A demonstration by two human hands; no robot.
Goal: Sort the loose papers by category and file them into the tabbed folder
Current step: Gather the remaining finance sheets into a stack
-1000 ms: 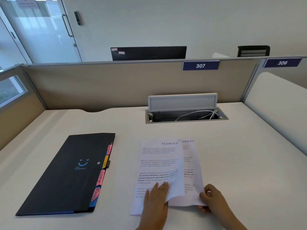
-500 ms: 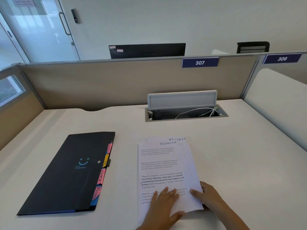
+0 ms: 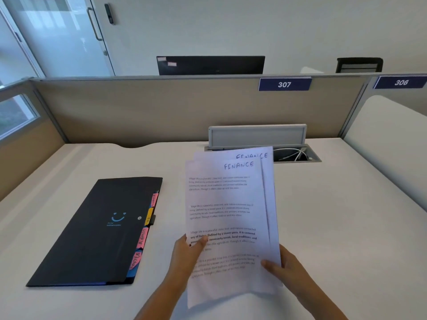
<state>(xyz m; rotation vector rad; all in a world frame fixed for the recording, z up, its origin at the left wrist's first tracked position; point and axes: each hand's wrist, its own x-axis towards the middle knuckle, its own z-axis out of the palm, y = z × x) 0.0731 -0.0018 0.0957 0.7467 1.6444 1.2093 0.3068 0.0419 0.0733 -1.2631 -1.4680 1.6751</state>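
I hold a small stack of white printed papers (image 3: 227, 209) lifted off the desk and tilted up toward me; the two visible sheets have "FINANCE" handwritten at the top. My left hand (image 3: 188, 252) grips the stack's left edge, thumb on the front sheet. On the right edge, my right hand (image 3: 283, 265) holds the papers near the bottom. The black tabbed folder (image 3: 99, 232) lies shut on the desk to the left, with pink, yellow and blue tabs (image 3: 143, 239) sticking out of its right side.
The white desk (image 3: 335, 227) is bounded by beige partition walls at the back and left. An open cable tray (image 3: 293, 154) with white cables and a raised lid sits behind the papers. Another white desk lies to the right.
The papers lay flat on the desk under both hands; now both hands have gathered them and lifted them up, tilted toward me.
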